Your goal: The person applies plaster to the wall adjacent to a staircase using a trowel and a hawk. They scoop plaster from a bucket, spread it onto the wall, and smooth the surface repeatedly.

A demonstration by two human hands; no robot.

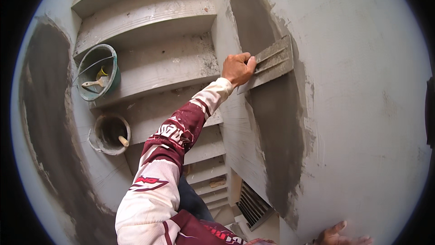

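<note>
Here the left hand (pixel 238 69) clamps the handle end of a stiff, flat, likely light trowel (pixel 272 62) pressed on the wall's (pixel 362 109) wet grey plaster, while the right hand (pixel 342 236) rests spread on the wall.

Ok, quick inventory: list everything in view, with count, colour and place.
Trowel: one, grey, flat against the wall's dark wet patch.
Wall: one, pale grey, right.
Steps: several, grey, centre.
Green bucket: one, on a step upper left, tools inside.
Grey bucket: one, on the step below, a handle inside.
Vent grille: one, dark, bottom centre.
Left hand: grips the trowel, red-and-white sleeve.
Right hand: flat on the wall, bottom right.
</note>
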